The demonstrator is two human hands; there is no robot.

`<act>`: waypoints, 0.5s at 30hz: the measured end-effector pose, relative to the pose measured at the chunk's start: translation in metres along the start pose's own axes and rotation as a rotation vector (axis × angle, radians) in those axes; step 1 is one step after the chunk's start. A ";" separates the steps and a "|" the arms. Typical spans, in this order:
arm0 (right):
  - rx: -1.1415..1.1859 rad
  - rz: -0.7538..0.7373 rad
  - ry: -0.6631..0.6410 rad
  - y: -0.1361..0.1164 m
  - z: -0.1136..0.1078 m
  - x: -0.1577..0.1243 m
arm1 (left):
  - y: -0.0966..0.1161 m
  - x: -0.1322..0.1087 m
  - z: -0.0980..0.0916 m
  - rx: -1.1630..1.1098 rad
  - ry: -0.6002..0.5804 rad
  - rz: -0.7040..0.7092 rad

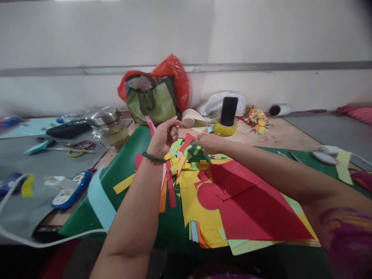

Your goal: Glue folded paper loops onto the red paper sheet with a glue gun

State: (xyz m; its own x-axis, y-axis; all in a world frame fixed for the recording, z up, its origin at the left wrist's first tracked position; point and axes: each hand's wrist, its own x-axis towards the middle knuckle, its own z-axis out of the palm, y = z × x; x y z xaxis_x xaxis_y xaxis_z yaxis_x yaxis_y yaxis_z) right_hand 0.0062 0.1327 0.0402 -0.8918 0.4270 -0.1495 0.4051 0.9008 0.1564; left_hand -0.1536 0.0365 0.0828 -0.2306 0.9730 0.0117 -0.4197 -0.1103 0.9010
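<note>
My left hand (pixel 166 135), with a green bead bracelet (pixel 154 157) at the wrist, hovers over the far part of the paper scraps (pixel 181 162). Its fingers are curled and the index finger points right; what they grip, if anything, is too small to tell. A pink paper strip (pixel 150 124) shows just behind it. My right hand (pixel 207 143) is opposite, its fingers pressed together near a red strip (pixel 186 144) and green bits, their contents hidden. Closer to me lie a red paper disc (pixel 209 196), yellow paper (pixel 190 186) and large red sheets (pixel 255 213).
A green mat (pixel 124 170) covers the table. Behind it stand a glass jar (pixel 112 130), a green bag (pixel 157 100), a tape roll (pixel 226 128) propping a phone (pixel 229 111), and a paper flower (pixel 258 121). Scissors (pixel 81 148) and a blue case (pixel 71 190) lie left.
</note>
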 end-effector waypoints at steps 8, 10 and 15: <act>0.088 -0.086 -0.040 -0.003 0.003 0.003 | 0.003 0.000 0.000 -0.086 0.070 -0.021; 0.122 -0.010 0.033 0.005 -0.002 0.011 | 0.002 0.001 0.001 -0.091 0.072 -0.021; 0.101 0.102 0.125 0.021 -0.009 0.047 | 0.000 0.003 -0.002 -0.109 0.118 -0.015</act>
State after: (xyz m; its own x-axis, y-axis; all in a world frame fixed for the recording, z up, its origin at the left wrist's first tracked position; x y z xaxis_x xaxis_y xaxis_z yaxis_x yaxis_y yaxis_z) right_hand -0.0291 0.1704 0.0456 -0.8607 0.5089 -0.0140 0.5071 0.8595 0.0649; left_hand -0.1559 0.0393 0.0823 -0.3224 0.9448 -0.0584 -0.5152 -0.1234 0.8482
